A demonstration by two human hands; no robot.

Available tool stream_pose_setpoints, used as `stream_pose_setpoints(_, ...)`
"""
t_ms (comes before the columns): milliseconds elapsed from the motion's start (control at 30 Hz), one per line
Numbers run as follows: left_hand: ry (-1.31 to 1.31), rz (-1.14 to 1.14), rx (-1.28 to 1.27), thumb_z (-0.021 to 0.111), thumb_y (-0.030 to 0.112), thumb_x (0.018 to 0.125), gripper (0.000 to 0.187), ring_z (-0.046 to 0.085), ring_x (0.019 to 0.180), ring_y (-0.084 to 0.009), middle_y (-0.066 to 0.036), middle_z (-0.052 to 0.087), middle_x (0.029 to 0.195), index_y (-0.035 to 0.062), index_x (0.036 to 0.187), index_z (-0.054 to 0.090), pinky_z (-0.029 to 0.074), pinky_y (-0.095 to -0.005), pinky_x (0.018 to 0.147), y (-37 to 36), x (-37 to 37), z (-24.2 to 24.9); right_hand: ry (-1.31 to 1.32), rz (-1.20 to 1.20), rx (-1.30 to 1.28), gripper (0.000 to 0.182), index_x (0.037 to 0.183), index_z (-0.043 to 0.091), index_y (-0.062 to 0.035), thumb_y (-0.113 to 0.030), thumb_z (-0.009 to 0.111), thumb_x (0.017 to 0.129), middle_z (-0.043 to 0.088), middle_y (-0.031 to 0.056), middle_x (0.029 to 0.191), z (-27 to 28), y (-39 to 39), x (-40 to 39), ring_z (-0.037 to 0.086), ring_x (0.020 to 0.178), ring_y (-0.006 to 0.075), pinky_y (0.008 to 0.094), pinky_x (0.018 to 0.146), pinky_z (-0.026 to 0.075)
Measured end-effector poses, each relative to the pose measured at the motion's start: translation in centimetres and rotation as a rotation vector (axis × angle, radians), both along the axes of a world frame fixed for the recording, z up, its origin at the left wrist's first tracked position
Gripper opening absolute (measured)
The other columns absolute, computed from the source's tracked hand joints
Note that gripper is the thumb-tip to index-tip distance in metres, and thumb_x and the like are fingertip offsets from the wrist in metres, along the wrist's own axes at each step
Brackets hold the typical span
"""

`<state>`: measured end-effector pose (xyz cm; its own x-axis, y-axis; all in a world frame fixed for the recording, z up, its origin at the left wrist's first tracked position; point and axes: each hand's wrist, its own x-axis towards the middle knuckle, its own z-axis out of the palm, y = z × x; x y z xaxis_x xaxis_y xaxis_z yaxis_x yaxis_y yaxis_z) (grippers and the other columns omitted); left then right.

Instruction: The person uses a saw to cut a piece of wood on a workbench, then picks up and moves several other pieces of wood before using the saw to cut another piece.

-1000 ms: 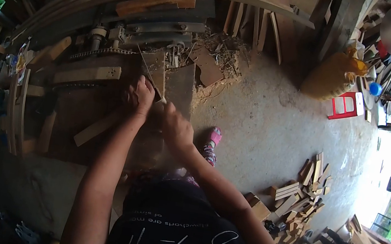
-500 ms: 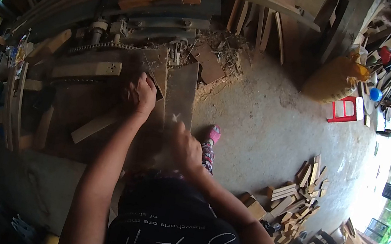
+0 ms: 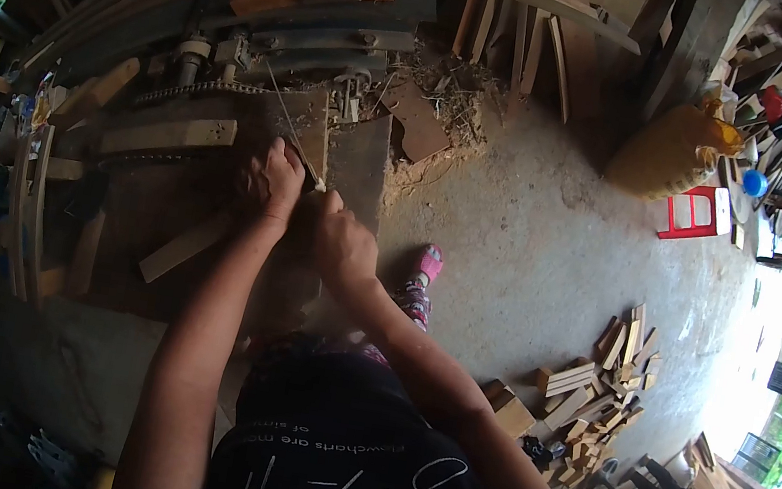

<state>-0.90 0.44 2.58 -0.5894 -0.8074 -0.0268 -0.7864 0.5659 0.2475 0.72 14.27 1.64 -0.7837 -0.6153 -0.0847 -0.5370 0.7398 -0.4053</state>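
My right hand (image 3: 347, 246) is closed round the handle end of a long thin tool (image 3: 285, 111), perhaps a file or thin saw. The tool slants up and left past my left hand over the wooden bench top (image 3: 301, 115). My left hand (image 3: 271, 182) presses with curled fingers on a dark piece at the bench edge; most of that piece is hidden under the fingers. A pale wooden board (image 3: 169, 137) with holes at one end lies left of my left hand, and another wooden strip (image 3: 183, 249) lies below it.
A chain (image 3: 196, 91) and metal machine parts (image 3: 193, 61) are behind the bench top. Wood shavings and a brown sheet (image 3: 416, 122) lie beyond it. On the floor are a wood offcut pile (image 3: 579, 404), a red stool (image 3: 694, 214) and a yellow sack (image 3: 662, 156).
My right hand has moved up and left, close to my left hand. The thin tool, blurred before, now shows stretched past my left hand.
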Motion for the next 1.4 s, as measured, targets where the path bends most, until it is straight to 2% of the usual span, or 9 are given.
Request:
stream_pose_setpoints(267, 0.079, -0.024, -0.116, 0.047, 0.025, 0.082, 0.020, 0.059, 0.075, -0.0405, -0.018, 0.061, 0.076, 0.0085, 0.077, 0.056, 0.045, -0.0500, 0.063, 0.2, 0.2, -1.1, -0.209, -0.052, 0.055, 0.009, 0.090, 0.043, -0.0051, -0.011, 0.045, 0.085, 0.059, 0.0148, 0.073, 0.6, 2.8, 2.0, 0.064, 0.064, 0.0240, 0.0344, 0.057, 0.052)
stream_pose_setpoints(333, 0.078, -0.033, -0.159, 0.048, 0.024, 0.081, 0.019, 0.059, 0.074, -0.0381, -0.016, 0.062, 0.077, 0.0083, 0.075, 0.057, 0.046, -0.0483, 0.063, 0.1, 0.0, -1.0, 0.021, -0.012, -0.092, 0.017, 0.096, 0.041, -0.0041, -0.015, 0.046, 0.085, 0.060, 0.0145, 0.071, -0.7, 0.1, 0.1, 0.063, 0.061, 0.0317, 0.0393, 0.052, 0.051)
stream_pose_setpoints(467, 0.071, -0.037, -0.128, 0.048, 0.023, 0.081, 0.018, 0.059, 0.075, -0.0376, -0.016, 0.061, 0.076, 0.0091, 0.075, 0.057, 0.046, -0.0478, 0.064, 0.0, 0.1, -0.7, 0.042, -0.028, -0.097, 0.006, 0.089, 0.044, -0.0064, -0.009, 0.046, 0.083, 0.058, 0.0119, 0.069, -0.2, 2.9, 2.1, 0.063, 0.061, 0.0212, 0.0304, 0.053, 0.052)
stream_pose_setpoints(600, 0.069, -0.023, -0.077, 0.044, 0.027, 0.084, 0.021, 0.058, 0.078, -0.0427, -0.020, 0.061, 0.076, 0.0091, 0.080, 0.055, 0.045, -0.0517, 0.067, 0.6, 0.2, 0.2, -0.150, -0.068, 0.082, 0.007, 0.090, 0.044, -0.0063, -0.007, 0.044, 0.083, 0.058, 0.0121, 0.070, 0.4, 3.8, 2.9, 0.064, 0.063, 0.0214, 0.0300, 0.054, 0.052)
stream_pose_setpoints(667, 0.036, -0.026, -0.066, 0.044, 0.027, 0.084, 0.021, 0.058, 0.077, -0.0429, -0.021, 0.060, 0.076, 0.0085, 0.081, 0.055, 0.045, -0.0518, 0.067, 0.1, 0.3, -0.5, 0.075, -0.032, -0.105, 0.012, 0.091, 0.040, -0.0041, -0.011, 0.046, 0.084, 0.059, 0.0159, 0.073, -0.6, 1.0, 1.1, 0.062, 0.059, 0.0305, 0.0389, 0.050, 0.051)
stream_pose_setpoints(833, 0.036, -0.033, -0.104, 0.047, 0.025, 0.082, 0.020, 0.060, 0.075, -0.0393, -0.017, 0.062, 0.078, 0.0091, 0.077, 0.057, 0.047, -0.0481, 0.064, 0.1, 0.0, -0.1, -0.094, -0.057, -0.131, 0.012, 0.091, 0.039, -0.0051, -0.010, 0.047, 0.083, 0.059, 0.0162, 0.069, 0.2, 4.0, 2.8, 0.062, 0.060, 0.0319, 0.0422, 0.048, 0.050)
stream_pose_setpoints(967, 0.030, -0.025, -0.100, 0.046, 0.027, 0.083, 0.021, 0.059, 0.077, -0.0398, -0.019, 0.061, 0.078, 0.0101, 0.080, 0.057, 0.047, -0.0490, 0.066, 0.0, 0.3, -1.2, -0.198, -0.087, 0.013, 0.007, 0.091, 0.043, -0.0049, -0.010, 0.041, 0.087, 0.059, 0.0137, 0.070, -0.4, 4.0, 3.1, 0.063, 0.061, 0.0274, 0.0348, 0.053, 0.052)
stream_pose_setpoints(1067, 0.050, -0.018, -0.123, 0.046, 0.027, 0.083, 0.020, 0.059, 0.079, -0.0401, -0.020, 0.061, 0.078, 0.0107, 0.080, 0.057, 0.046, -0.0488, 0.067, 0.0, 0.2, -1.5, -0.010, -0.035, 0.005, 0.008, 0.090, 0.038, -0.0044, -0.011, 0.042, 0.086, 0.059, 0.0163, 0.068, -0.9, 0.1, 0.7, 0.063, 0.061, 0.0309, 0.0406, 0.051, 0.051)
stream_pose_setpoints(1400, 0.013, -0.004, -0.080, 0.045, 0.027, 0.083, 0.021, 0.059, 0.081, -0.0384, -0.017, 0.062, 0.079, 0.0094, 0.079, 0.056, 0.047, -0.0477, 0.067, 0.4, 0.0, -0.1, 0.160, -0.025, -0.096, 0.010, 0.092, 0.044, -0.0058, -0.010, 0.045, 0.084, 0.058, 0.0095, 0.067, -0.5, 1.1, 0.9, 0.062, 0.058, 0.0236, 0.0336, 0.047, 0.050)
